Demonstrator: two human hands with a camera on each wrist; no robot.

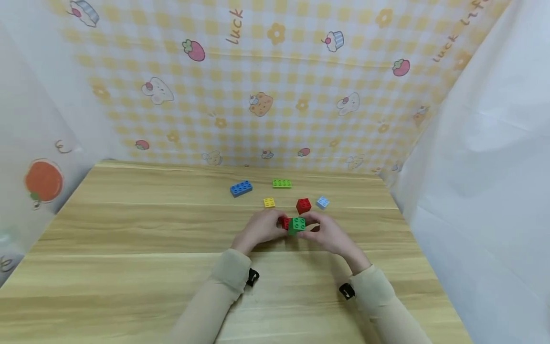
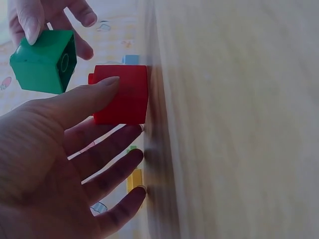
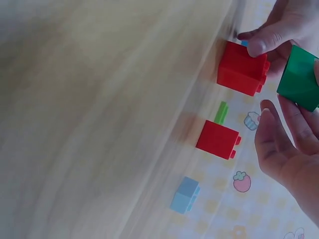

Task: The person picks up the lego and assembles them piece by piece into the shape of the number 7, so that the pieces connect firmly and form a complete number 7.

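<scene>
My left hand [image 1: 263, 227] pinches a red toy building brick [image 2: 127, 97] between thumb and fingers, low at the tabletop. The brick's studs face up. My right hand [image 1: 330, 235] grips a green brick [image 1: 297, 224] by its sides, held higher than the red one. In the left wrist view a gap shows between the two bricks, with the green one a little off to the side. From the head view the green brick partly covers the held red brick. A second red brick [image 1: 303, 205] stands just beyond my right hand.
Beyond my hands on the wooden table [image 1: 142, 229] lie a yellow brick [image 1: 269, 202], a light blue brick [image 1: 322, 202], a long blue brick [image 1: 241, 188] and a flat lime green brick [image 1: 281, 183]. A patterned cloth [image 1: 240, 71] hangs behind the table.
</scene>
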